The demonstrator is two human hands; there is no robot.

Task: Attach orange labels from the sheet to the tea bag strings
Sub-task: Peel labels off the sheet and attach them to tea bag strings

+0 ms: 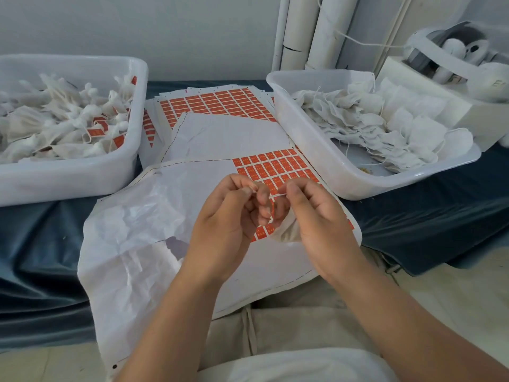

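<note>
Over the sheet (176, 194), close to its orange block, I see both grips raised and nearly meeting. The left grip (228, 219) pinches a thin white string (281, 193) between thumb and forefinger, with its other fingers curled in. The right grip (311, 216) pinches the same string a little further along, so only a short stretch shows between them. A white tea bag (286, 233) hangs bunched under the right grip's palm, just above the sheet's near-right part. The orange labels (275, 164) cover only the sheet's right part. The rest of the sheet is bare, crinkled white backing that droops off the front of the blue cloth (41, 244). Left of the sheet stands a white bin (68, 179) of bags carrying orange labels. Right of the sheet, a second bin (349, 186) holds plain bags with loose strings. Behind the sheet lies a stack (220, 102) of further sheets, the far one covered in labels.
</note>
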